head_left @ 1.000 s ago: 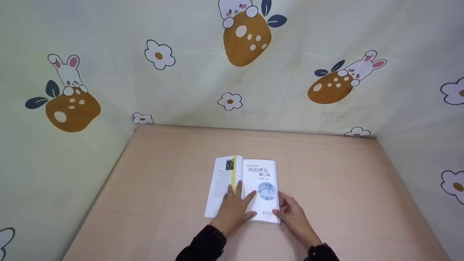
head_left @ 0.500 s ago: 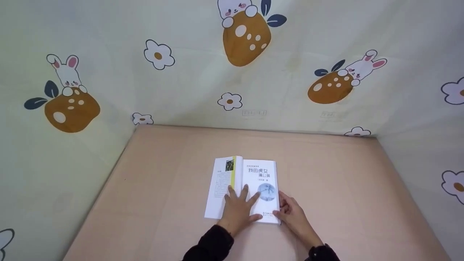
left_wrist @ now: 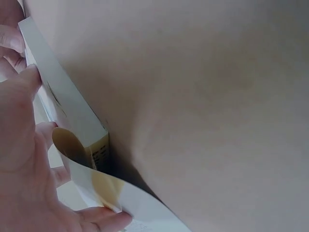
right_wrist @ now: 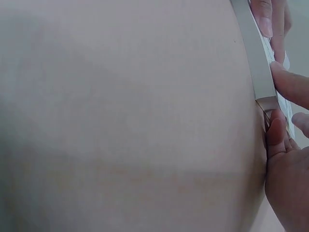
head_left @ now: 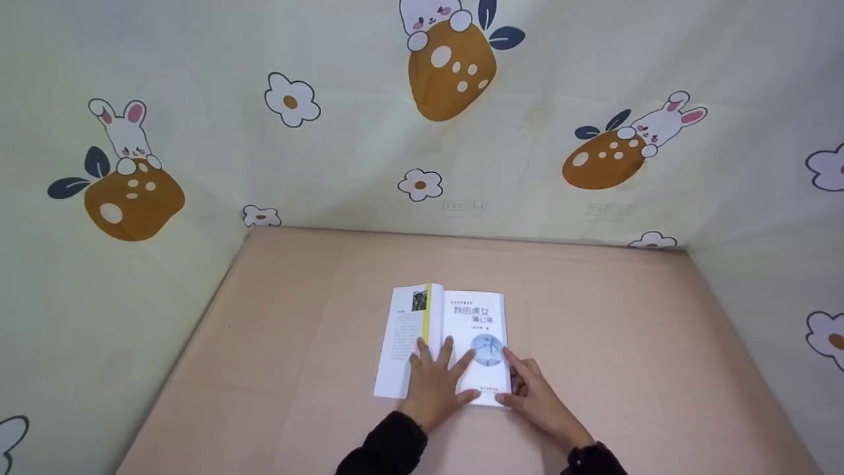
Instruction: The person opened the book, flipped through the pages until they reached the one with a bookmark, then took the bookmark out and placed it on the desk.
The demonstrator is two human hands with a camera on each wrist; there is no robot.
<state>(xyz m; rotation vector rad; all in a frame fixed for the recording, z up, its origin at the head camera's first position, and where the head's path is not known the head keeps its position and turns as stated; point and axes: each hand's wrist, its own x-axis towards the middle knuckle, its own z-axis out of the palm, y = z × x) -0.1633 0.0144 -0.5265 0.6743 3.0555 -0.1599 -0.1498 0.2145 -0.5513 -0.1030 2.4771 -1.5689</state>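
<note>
A paperback book (head_left: 488,379) lies open on the table in the head view, showing its title page with a round blue picture. The inside flap (head_left: 399,336), with a small photo and a yellow stripe, is folded out to the left. My left hand (head_left: 435,386) rests with spread fingers across the fold and the lower title page. At the book's lower right edge my right hand (head_left: 544,402) pinches it, thumb on the corner and index finger at the page's side. The right wrist view shows fingers of the right hand (right_wrist: 289,179) at the book's edge (right_wrist: 256,58); the underside is hidden.
The book lies on a tan tabletop (head_left: 297,330). Pale walls (head_left: 349,152) printed with rabbits, brown fruit and flowers close in the back and both sides. In the left wrist view the cover curls up (left_wrist: 70,145) beside the page block (left_wrist: 67,92).
My left hand has slid slightly right along the book, its thumb now further over the title page. The right index finger has moved onto the page's edge. The book has stayed in place.
</note>
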